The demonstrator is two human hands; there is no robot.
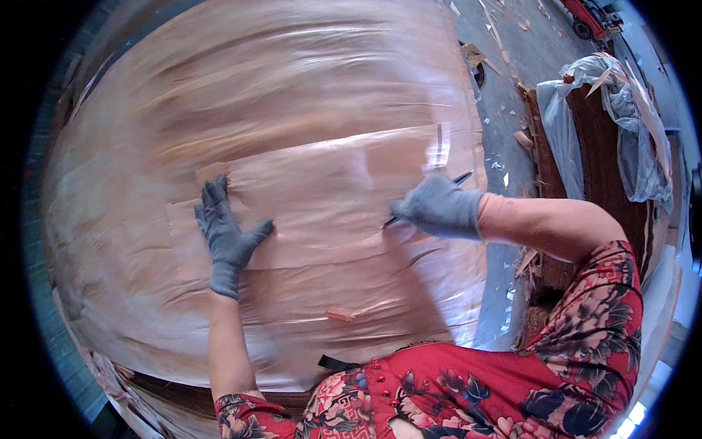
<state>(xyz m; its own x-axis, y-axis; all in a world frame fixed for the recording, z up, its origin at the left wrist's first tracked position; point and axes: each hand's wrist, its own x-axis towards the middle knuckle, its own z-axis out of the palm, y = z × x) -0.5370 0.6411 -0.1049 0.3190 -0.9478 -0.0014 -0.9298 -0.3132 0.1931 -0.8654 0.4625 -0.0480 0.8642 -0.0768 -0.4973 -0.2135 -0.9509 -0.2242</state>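
The left hand, in a grey glove (229, 238), is at 9 o'clock from the middle of the view. It lies flat with its fingers spread and its thumb stuck out toward 2 o'clock, on the left end of a long, pale tan, thin sheet (322, 190). This sheet sits in the middle, on top of a very big, wrinkly, shiny tan sheet (292, 80). A small brown square flap (212, 174) is by the left fingertips, at 12 o'clock from that hand. The right hand, in a matching grey glove (437, 206), is at 3 o'clock. Its fingers are curled shut around a thin, dark, stick-like tool (463, 177). One end pokes out toward 2 o'clock and the other points toward 8 o'clock, low over the long sheet; I can't tell if the tip touches it. A little orange-brown scrap (339, 314) lies at 6 o'clock.
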